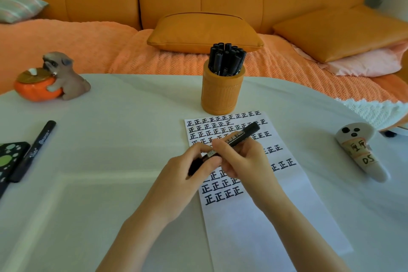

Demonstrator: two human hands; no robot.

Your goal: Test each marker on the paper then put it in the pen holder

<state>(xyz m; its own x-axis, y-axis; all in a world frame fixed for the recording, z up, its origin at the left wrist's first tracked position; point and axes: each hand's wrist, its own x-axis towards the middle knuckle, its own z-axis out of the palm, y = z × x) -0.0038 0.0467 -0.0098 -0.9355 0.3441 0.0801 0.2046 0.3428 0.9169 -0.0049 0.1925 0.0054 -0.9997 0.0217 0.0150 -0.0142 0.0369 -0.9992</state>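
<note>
On the table (110,161) the paper (254,227) lies right of centre, its far edge just beside the pen holder (220,93), which is packed with markers. Over the paper's middle both hands hold one marker (247,131). The left hand (187,174) pinches its near end and the right hand (245,161) grips the barrel. Its long axis slants away to the right, roughly towards the holder. The step is probably capping or uncapping.

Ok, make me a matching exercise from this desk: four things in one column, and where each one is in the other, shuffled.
1 pen holder
2 dog figurine
3 loose marker
4 held marker

A gripped by left hand and right hand over the paper
B left side, beside the dotted case
C back left of the table
D just beyond the paper's far end

Pairs: 1-D, 2-C, 3-B, 4-A
</note>
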